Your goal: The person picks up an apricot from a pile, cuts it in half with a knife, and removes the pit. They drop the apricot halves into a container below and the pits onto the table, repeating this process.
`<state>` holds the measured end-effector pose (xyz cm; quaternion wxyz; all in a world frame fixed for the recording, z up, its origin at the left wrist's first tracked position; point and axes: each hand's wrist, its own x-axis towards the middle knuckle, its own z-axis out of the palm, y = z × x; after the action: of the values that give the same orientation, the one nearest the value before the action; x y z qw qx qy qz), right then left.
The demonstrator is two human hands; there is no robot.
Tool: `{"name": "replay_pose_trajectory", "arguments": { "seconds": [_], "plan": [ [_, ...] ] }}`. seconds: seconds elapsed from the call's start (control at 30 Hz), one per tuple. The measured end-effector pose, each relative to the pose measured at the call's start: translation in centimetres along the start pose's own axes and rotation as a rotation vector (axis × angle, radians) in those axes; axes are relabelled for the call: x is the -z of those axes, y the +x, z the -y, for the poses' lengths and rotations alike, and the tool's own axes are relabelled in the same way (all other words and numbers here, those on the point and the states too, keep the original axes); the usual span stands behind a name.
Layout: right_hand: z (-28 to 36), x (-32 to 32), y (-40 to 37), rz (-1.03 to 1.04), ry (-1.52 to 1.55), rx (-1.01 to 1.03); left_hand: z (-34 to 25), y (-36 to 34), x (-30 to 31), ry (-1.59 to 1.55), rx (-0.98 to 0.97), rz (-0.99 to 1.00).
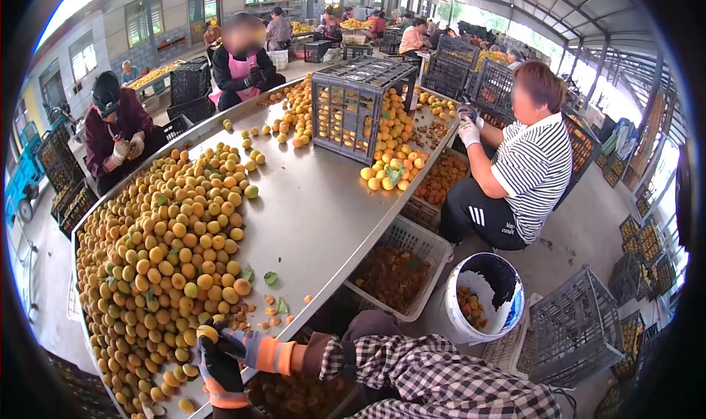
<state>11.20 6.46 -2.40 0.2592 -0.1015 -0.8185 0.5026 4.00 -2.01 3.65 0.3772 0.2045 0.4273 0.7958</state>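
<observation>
My left hand (219, 366), in a dark glove with an orange cuff, is closed at the table's near edge. A yellow apricot (207, 334) shows at its fingertips. Close against it is my right hand (237, 342), in a grey and orange glove, its fingers bent inward; whatever they grip is hidden. Just beyond both hands, a large heap of apricots (176, 250) covers the left of the metal table (316, 206). Apricot scraps (239, 317) and green leaves (271, 278) lie on the metal beside the heap.
A black crate (353, 117) stands on the table near more apricots. Below the right edge are a grey basket (434, 250) of apricot pieces and a white bucket (482, 301). A co-worker in stripes (533, 154) sits at right; two others (121, 132) sit across. Empty-looking crates (577, 327) stand at right.
</observation>
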Motion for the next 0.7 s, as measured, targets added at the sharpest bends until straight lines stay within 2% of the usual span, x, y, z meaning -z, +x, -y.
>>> {"name": "replay_pose_trajectory", "arguments": {
  "seconds": [0.07,0.13,0.17,0.2,0.27,0.3,0.37,0.4,0.47,0.5,0.53,0.6,0.63,0.67,0.7],
  "plan": [
    [-0.6,0.4,0.4,0.023,0.054,-0.04,0.0,1.3,2.9,0.005,0.024,0.061],
    [-0.9,0.5,0.4,0.05,0.112,-0.083,-0.7,1.8,4.1,0.374,-0.097,0.105],
    [-0.9,0.3,0.3,0.077,-0.036,-0.007,-2.7,1.1,2.2,0.368,-0.117,0.132],
    [-1.0,0.3,0.2,0.098,-0.184,0.069,-2.2,2.0,4.5,0.327,-0.119,0.221],
    [-0.5,0.4,0.3,0.057,-0.195,0.125,-1.9,3.2,7.3,0.522,-0.14,0.264],
    [1.0,1.3,0.3,0.078,-0.07,0.047,-1.4,3.2,7.5,0.524,-0.14,0.266],
    [2.6,1.8,0.2,0.095,0.057,-0.035,-0.6,2.2,5.0,0.45,-0.262,0.118],
    [2.8,1.5,0.1,0.063,0.008,-0.096,-1.2,0.8,1.9,0.354,-0.139,0.082],
    [2.0,0.5,0.1,0.026,-0.039,-0.16,0.4,0.8,1.1,-0.116,0.084,-0.014],
    [0.9,-0.2,0.3,-0.029,-0.039,-0.105,0.8,1.0,0.7,-0.229,0.154,-0.148],
    [0.3,-0.4,0.5,-0.082,-0.04,-0.049,0.8,1.2,0.7,-0.228,0.155,-0.148],
    [0.1,0.2,0.8,-0.079,-0.03,-0.038,0.6,1.4,0.9,0.057,0.04,-0.079],
    [0.2,1.2,0.6,-0.031,-0.074,-0.092,-1.0,1.3,0.9,0.287,0.003,0.093],
    [0.6,1.3,0.5,0.027,-0.109,-0.143,-1.0,2.2,3.0,0.32,0.05,0.136],
    [-0.8,0.6,0.4,-0.02,-0.059,-0.068,0.4,3.2,5.7,0.404,-0.028,0.057]
  ]
}}
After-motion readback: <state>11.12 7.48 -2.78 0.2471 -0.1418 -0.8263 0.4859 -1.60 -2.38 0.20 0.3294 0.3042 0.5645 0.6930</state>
